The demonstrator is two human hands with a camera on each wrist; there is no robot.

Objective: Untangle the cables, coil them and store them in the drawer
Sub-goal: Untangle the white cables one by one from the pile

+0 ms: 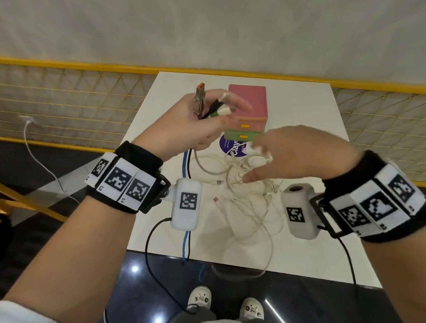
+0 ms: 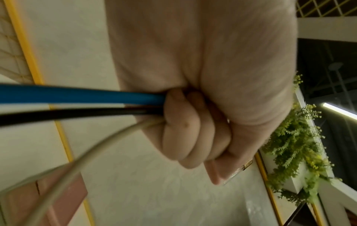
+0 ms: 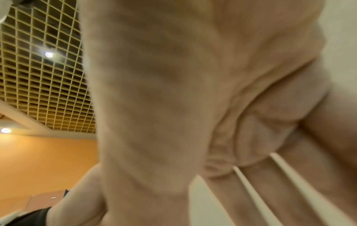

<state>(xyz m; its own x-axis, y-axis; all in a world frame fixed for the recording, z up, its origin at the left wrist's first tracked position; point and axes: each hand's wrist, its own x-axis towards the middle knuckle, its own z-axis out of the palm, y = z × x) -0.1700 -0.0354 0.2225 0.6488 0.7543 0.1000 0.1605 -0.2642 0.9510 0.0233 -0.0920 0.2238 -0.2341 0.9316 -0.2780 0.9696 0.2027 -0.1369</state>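
My left hand [image 1: 212, 108] is raised above the white table [image 1: 316, 114] and grips a bundle of cable ends: a metal plug with an orange tip [image 1: 200, 95], plus black, white and green plugs. In the left wrist view its curled fingers [image 2: 193, 130] close round a blue cable [image 2: 77, 94], a black cable [image 2: 77, 113] and a pale cable [image 2: 96, 145]. The blue and black cables hang over the table's front edge. My right hand [image 1: 272, 157] hovers with spread fingers over a tangle of white cables [image 1: 249, 204]; thin white cables [image 3: 249, 189] run across its fingers. The pink and green drawer box [image 1: 248, 104] stands behind, drawers closed.
A purple sticker [image 1: 230, 146] lies in front of the box. Yellow mesh railing [image 1: 56, 92] runs behind and beside the table, with a loose white cable [image 1: 38, 158] hanging at the left. Dark glossy floor and my shoes [image 1: 200, 298] are below the front edge.
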